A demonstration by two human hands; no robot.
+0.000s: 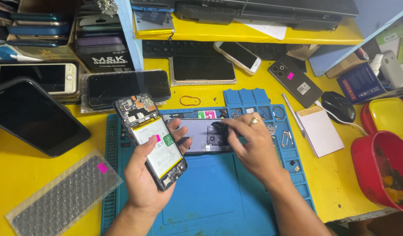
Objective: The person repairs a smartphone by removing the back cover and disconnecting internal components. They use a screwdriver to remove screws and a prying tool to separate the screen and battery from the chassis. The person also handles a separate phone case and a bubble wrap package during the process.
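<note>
My left hand [145,175] holds an opened phone [150,140] with its back off, showing the white battery, circuit board and a pink sticker. It is tilted above the blue repair mat [210,201]. My right hand [252,144], with a ring on one finger, reaches left over a grey back cover [197,133] lying on the mat. Its fingertips pinch at a small dark part near the cover's camera area; what exactly they hold is hidden.
Several phones lie around: a black one [33,116] at left, a white one [35,78], a dark one [128,87], a grey one [294,81]. A bubble-wrap sheet [63,196], notepad [320,131], mouse [338,106] and red bowl [381,170] sit on the yellow table.
</note>
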